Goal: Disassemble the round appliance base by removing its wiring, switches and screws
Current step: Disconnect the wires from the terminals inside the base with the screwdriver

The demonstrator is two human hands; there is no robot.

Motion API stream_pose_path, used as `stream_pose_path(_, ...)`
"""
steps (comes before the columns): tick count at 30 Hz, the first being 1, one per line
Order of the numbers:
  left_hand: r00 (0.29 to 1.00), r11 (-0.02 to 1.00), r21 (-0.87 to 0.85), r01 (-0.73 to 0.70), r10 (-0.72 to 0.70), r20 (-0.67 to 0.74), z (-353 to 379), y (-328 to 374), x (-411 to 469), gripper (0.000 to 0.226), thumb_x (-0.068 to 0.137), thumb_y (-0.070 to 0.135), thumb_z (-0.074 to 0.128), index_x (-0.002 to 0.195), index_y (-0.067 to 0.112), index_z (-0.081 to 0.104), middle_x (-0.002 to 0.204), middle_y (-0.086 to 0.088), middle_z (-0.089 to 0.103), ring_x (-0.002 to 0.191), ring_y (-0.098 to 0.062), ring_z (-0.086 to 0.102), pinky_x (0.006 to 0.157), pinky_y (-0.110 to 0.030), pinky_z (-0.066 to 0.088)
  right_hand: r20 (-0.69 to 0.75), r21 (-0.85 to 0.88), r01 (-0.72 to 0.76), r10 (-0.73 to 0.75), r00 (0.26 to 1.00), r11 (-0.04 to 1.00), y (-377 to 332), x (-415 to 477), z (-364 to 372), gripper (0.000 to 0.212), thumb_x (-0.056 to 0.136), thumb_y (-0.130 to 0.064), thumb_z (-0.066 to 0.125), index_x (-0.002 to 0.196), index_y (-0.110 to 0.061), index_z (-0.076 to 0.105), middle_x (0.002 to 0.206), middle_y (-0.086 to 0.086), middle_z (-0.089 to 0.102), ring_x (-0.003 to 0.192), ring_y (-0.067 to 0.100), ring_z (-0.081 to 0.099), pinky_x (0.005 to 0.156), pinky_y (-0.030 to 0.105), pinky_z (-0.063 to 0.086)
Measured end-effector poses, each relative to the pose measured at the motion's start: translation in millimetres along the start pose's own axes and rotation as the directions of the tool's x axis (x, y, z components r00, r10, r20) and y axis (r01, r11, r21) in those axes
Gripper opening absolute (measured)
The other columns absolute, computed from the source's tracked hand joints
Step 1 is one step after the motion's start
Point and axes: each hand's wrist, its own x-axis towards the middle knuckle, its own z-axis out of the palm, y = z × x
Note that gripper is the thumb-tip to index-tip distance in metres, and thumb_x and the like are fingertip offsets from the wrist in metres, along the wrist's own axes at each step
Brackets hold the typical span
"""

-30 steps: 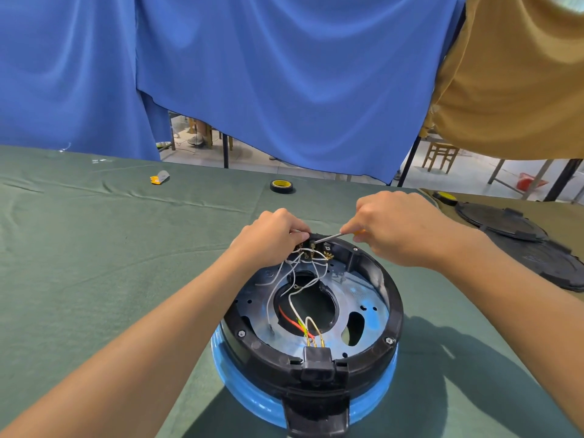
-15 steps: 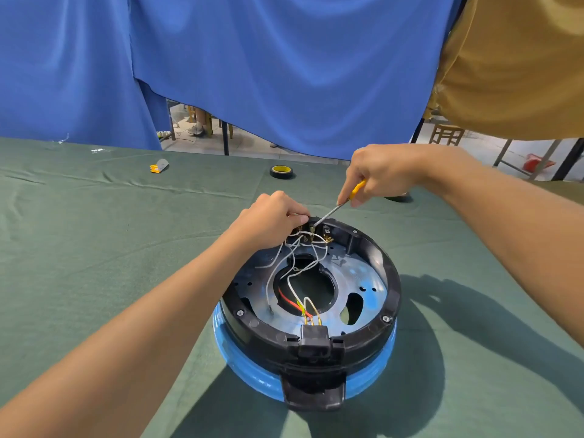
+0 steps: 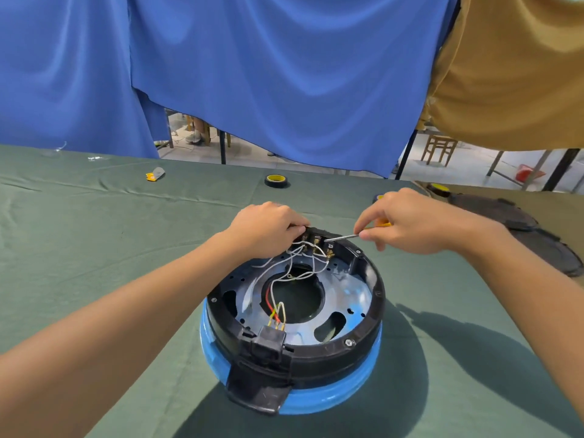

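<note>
The round appliance base [image 3: 373, 314] stands upside down on the green cloth, with a black rim over a blue body and a silver plate inside. White wires [image 3: 300, 263] run from a terminal block [image 3: 316, 240] at the far rim; red and yellow wires [image 3: 276, 311] lead to the black socket at the near rim. My left hand [image 3: 265, 229] grips the far rim and wires beside the terminal block. A yellow-handled screwdriver [image 3: 343, 238] is pinched in my right hand [image 3: 407, 221], its metal tip lying at the terminal block.
A roll of black and yellow tape [image 3: 276, 180] lies at the table's far edge, and a small yellow and grey item [image 3: 155, 174] to its left. Black round covers [image 3: 512, 219] lie at the right. Blue and tan cloths hang behind the table.
My right hand has dropped from a raised position, bringing the screwdriver shaft from steep to nearly level at the terminal block. My left hand has stayed on the far rim.
</note>
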Motion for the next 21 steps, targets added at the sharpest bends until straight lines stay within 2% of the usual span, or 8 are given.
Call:
stream_pose_path(3, 0.945, 0.947, 0.021, 0.321, -0.322, 0.063, 7, 6, -16, 0.053, 0.095, 0.062, 0.032, 0.124, 0.023, 0.052, 0.134, -0.009, 0.053, 0.124, -0.038, 0.046, 0.099, -0.054, 0.033, -0.076, 0.076, -0.035, 0.041, 0.996, 0.997, 1, -10, 7, 0.009, 0.091, -0.037, 0.062, 0.087, -0.029, 0.063, 0.063, -0.012, 0.069, 0.066, -0.007, 0.056, 0.061, 0.021, 0.039)
stream_pose_path(5, 0.905, 0.913, 0.021, 0.406, -0.406, 0.127, 14, 9, -28, 0.076, 0.084, 0.081, 0.025, 0.131, 0.023, 0.043, 0.139, -0.013, 0.046, 0.129, -0.039, 0.04, 0.1, -0.057, 0.029, -0.136, 0.141, -0.053, 0.073, 0.988, 0.989, 1, -14, 10, 0.01, 0.088, -0.035, 0.067, 0.082, -0.028, 0.064, 0.064, -0.009, 0.069, 0.065, -0.006, 0.058, 0.058, 0.018, 0.037)
stream_pose_path(9, 0.955, 0.958, 0.044, 0.283, -0.286, 0.084, 15, 4, -31, 0.076, 0.083, 0.082, 0.025, 0.123, 0.02, 0.041, 0.132, -0.014, 0.049, 0.125, -0.035, 0.043, 0.098, -0.052, 0.033, -0.241, 0.247, -0.08, 0.142, 0.96, 0.966, -4, -21, 17, 0.006, 0.079, -0.034, 0.077, 0.079, -0.029, 0.073, 0.076, -0.007, 0.07, 0.072, 0.003, 0.06, 0.057, 0.014, 0.039)
stream_pose_path(11, 0.969, 0.975, 0.028, 0.219, -0.22, 0.109, 12, 1, -26, 0.079, 0.083, 0.082, 0.023, 0.129, 0.02, 0.042, 0.129, -0.01, 0.051, 0.123, -0.032, 0.045, 0.098, -0.05, 0.034, -0.315, 0.294, -0.076, 0.172, 0.933, 0.953, -6, -24, 22, 0.005, 0.076, -0.033, 0.08, 0.078, -0.029, 0.076, 0.08, -0.008, 0.071, 0.081, 0.006, 0.059, 0.064, 0.012, 0.04)
stream_pose_path(13, 0.99, 0.991, 0.081, 0.102, -0.11, 0.094, 12, -2, -22, 0.082, 0.082, 0.082, 0.019, 0.136, 0.023, 0.039, 0.128, -0.007, 0.052, 0.122, -0.03, 0.046, 0.098, -0.048, 0.034, -0.383, 0.387, -0.079, 0.238, 0.893, 0.919, -7, -29, 27, 0.01, 0.071, -0.034, 0.083, 0.078, -0.033, 0.075, 0.08, -0.008, 0.07, 0.087, 0.012, 0.06, 0.069, 0.018, 0.042)
stream_pose_path(16, 0.994, 0.985, 0.154, -0.079, 0.066, 0.086, 11, -7, -18, 0.089, 0.079, 0.081, 0.009, 0.143, 0.024, 0.032, 0.13, -0.005, 0.051, 0.125, -0.026, 0.042, 0.102, -0.044, 0.03, -0.451, 0.613, -0.033, 0.383, 0.806, 0.789, -6, -33, 38, 0.032, 0.061, -0.031, 0.09, 0.087, -0.031, 0.071, 0.071, -0.006, 0.069, 0.06, 0.008, 0.063, 0.052, 0.019, 0.046)
stream_pose_path(18, 0.987, 0.98, 0.15, -0.133, 0.118, 0.107, 8, -8, -15, 0.089, 0.079, 0.079, 0.005, 0.146, 0.026, 0.03, 0.136, -0.003, 0.049, 0.131, -0.024, 0.035, 0.108, -0.043, 0.022, -0.445, 0.763, 0.031, 0.49, 0.75, 0.646, -4, -30, 47, 0.04, 0.061, -0.023, 0.09, 0.093, -0.026, 0.065, 0.065, -0.001, 0.067, 0.047, 0.01, 0.058, 0.048, 0.023, 0.044)
stream_pose_path(21, 0.992, 0.988, 0.143, -0.055, 0.038, 0.121, 3, 1, -10, 0.092, 0.076, 0.083, -0.002, 0.144, 0.033, 0.035, 0.154, -0.002, 0.032, 0.142, -0.024, 0.019, 0.111, -0.05, 0.008, -0.442, 0.864, 0.096, 0.652, 0.616, 0.495, -3, -20, 60, 0.033, 0.076, -0.021, 0.078, 0.096, -0.023, 0.052, 0.07, 0.005, 0.062, 0.046, 0.013, 0.055, 0.053, 0.031, 0.045)
